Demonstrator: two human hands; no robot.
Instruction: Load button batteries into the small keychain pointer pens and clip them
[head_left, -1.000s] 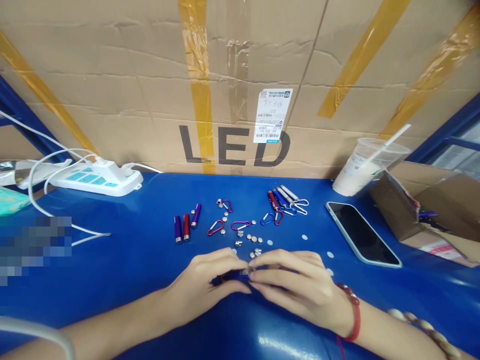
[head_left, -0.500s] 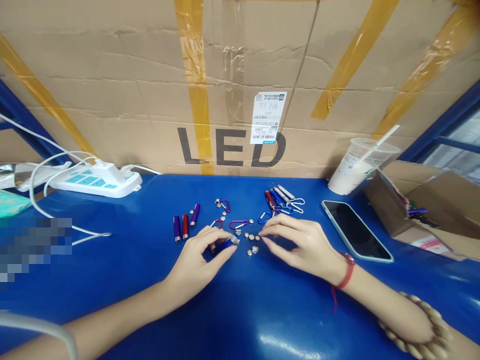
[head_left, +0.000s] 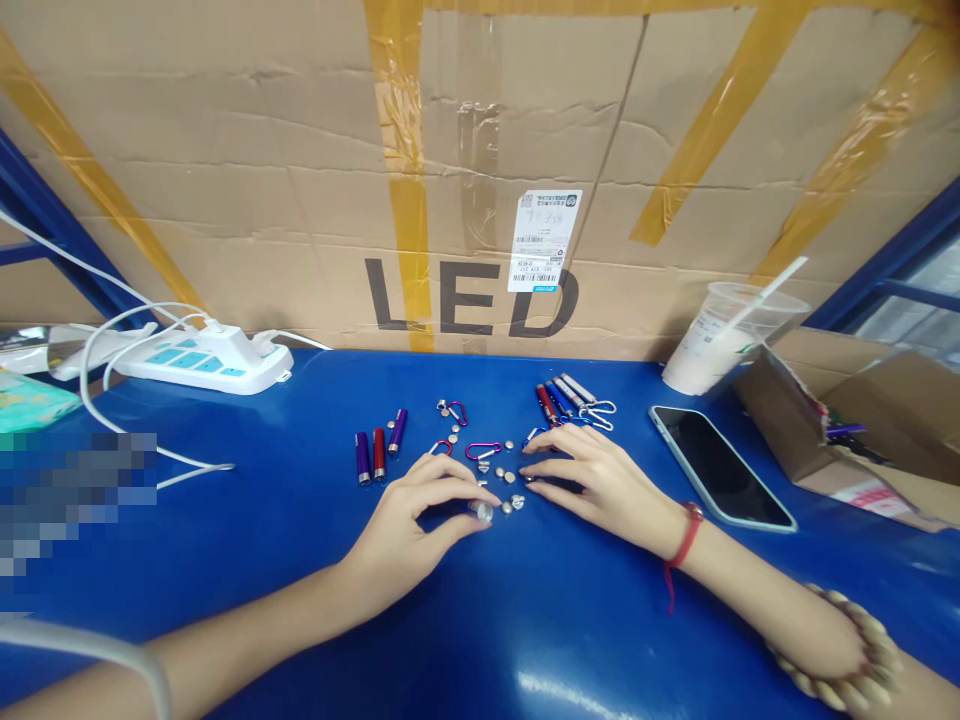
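My left hand (head_left: 401, 520) pinches a small blue flashlight tube (head_left: 482, 511) between thumb and fingers. Its silvery end points right, and the fingers cover most of its body. My right hand (head_left: 600, 485) is bent over the blue table, thumb and fingertips closed around a button cell (head_left: 528, 479) that is mostly hidden. Between the hands lie loose button cells (head_left: 510, 478), small metal end caps (head_left: 517, 502) and a purple carabiner (head_left: 483, 451). Two purple tubes (head_left: 363, 458) and a red tube (head_left: 379, 455) stand left of them.
Flashlights with carabiners (head_left: 576, 390) lie behind my right hand. Farther right are a phone (head_left: 724, 465), a drink cup with a straw (head_left: 705, 340) and an open carton (head_left: 795, 430). A power strip (head_left: 217, 362) with cables is at left. A large cardboard box (head_left: 300, 200) walls the back.
My left hand has brought the tube slightly nearer and right, turning its end more towards me. The right fingertips have closed in on the button cell beside them. The view has shifted a little.
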